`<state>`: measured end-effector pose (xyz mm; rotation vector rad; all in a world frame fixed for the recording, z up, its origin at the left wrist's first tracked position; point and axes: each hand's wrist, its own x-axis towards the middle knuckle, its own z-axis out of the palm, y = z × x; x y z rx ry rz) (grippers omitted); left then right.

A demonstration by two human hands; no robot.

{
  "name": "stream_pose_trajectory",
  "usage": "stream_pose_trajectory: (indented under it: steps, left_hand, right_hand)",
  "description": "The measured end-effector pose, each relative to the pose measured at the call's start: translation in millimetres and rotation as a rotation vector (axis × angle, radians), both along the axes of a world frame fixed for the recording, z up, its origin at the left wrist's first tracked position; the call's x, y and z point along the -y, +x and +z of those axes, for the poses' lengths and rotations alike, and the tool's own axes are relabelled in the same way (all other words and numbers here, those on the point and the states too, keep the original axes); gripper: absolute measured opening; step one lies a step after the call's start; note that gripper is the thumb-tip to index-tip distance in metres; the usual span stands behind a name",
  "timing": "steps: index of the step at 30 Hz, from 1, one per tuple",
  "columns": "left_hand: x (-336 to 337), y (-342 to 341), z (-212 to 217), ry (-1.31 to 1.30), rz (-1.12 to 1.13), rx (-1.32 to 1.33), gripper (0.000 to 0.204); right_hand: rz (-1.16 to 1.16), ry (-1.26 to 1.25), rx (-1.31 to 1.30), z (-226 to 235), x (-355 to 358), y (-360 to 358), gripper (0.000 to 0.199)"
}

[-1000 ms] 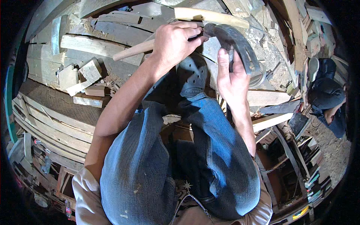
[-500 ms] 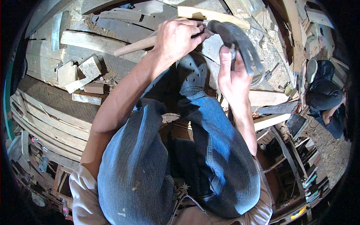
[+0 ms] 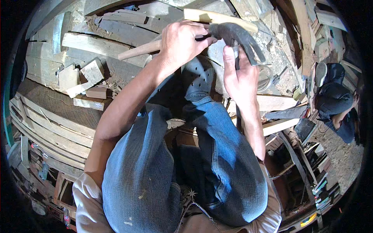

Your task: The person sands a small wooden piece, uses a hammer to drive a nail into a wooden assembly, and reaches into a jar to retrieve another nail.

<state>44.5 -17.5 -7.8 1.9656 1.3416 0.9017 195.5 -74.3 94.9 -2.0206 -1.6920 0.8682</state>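
Note:
My right hand (image 3: 241,73) is closed around a claw hammer (image 3: 237,37), thumb along the neck below its head. The claw curves down to the right, while the dark handle runs back beneath my wrist. My left hand (image 3: 182,40) is wrapped around a pale, round wooden handle (image 3: 140,50) that sticks out to the left; what is at its other end is hidden by my fingers. The hammer's striking face meets my left fingertips in the picture, and whether they touch I cannot tell. Just beyond both hands lies a light yellowish wood strip (image 3: 219,19).
Below my hands is my foot in a dark clog (image 3: 199,79). Wood offcuts (image 3: 83,77) are piled at the left. A coil of wire (image 3: 265,79) lies beside my right hand. At the far right another person (image 3: 336,99) in dark clothes is partly visible. Slats (image 3: 54,128) line the left side.
The hammer and my right hand have shifted slightly left, bringing the head closer over my left fingertips. My left hand stays almost in place on the wooden handle.

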Motion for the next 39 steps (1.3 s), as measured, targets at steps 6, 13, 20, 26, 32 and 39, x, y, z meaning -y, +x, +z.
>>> stream_pose_trajectory:
  steps: [6,13,20,26,32,39]
  left_hand:
    - [2,1,4,-0.093,-0.007,0.126,0.017]
    - [3,-1,1,-0.074,0.006,0.142,0.019]
    - [-3,-1,4,-0.128,0.001,0.103,0.018]
    - [-1,-2,2,-0.153,-0.018,0.060,0.019]
    - [-1,-1,2,-0.207,0.016,0.089,0.020]
    - [-3,0,-2,-0.153,0.005,0.029,0.021]
  right_hand:
    - [-0.123,0.092,-0.171,-18,11,7,0.032]
    - [-0.170,0.027,-0.157,-13,9,2,0.033]
    - [-0.198,0.035,-0.217,-18,15,6,0.033]
    - [-0.161,0.046,-0.189,-16,14,3,0.031]
    - [-0.187,0.051,-0.186,-18,15,4,0.031]
    - [-0.063,0.082,0.026,-11,9,1,0.031]
